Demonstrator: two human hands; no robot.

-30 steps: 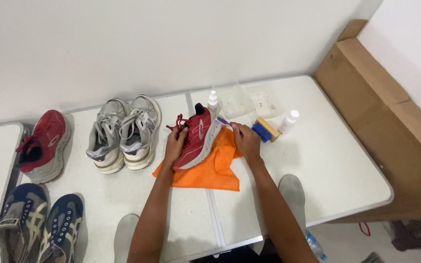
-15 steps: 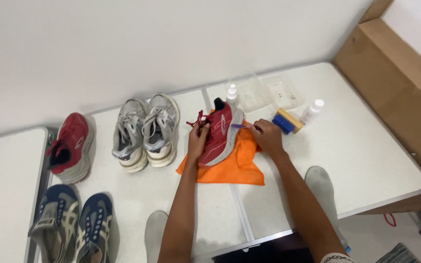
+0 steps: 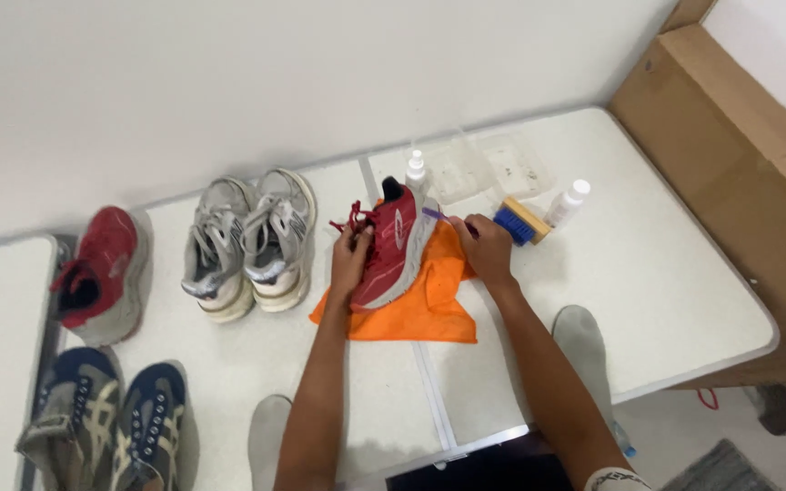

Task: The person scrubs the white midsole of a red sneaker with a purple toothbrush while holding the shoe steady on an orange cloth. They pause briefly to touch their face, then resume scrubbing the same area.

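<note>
Change since earlier: both hands and the red shoe sit in the same spot on the orange cloth as half a second ago; only the head view has drifted, so the surface now fills more of the picture.
Left hand: the left hand is closed on the shoe's lace side, at the shoe's 9 o'clock, with red laces bunched just above its fingers.
Right hand: the right hand is curled around a thin purple-handled tool, most likely a small brush, whose tip points to the shoe's sole edge at 3 o'clock.
Shoe position: lying tipped on its side on the cloth, heel toward 12 o'clock, at mid-surface.
Step in hand: judged to be scrubbing along the sole edge while the other hand steadies the shoe.
Next move calls for: a firm hold by the left hand and short strokes along the sole; turning the shoe would expose the far side.
Nearby: blue-bristled wooden brush and white bottle at 2 o'clock, small spray bottle at 12 o'clock, grey pair at 9 o'clock.
Hard to make out: the tool's head is hidden behind the shoe; the clear tray contents are too faint to tell; the blue pair is cut off at the lower left edge.
</note>
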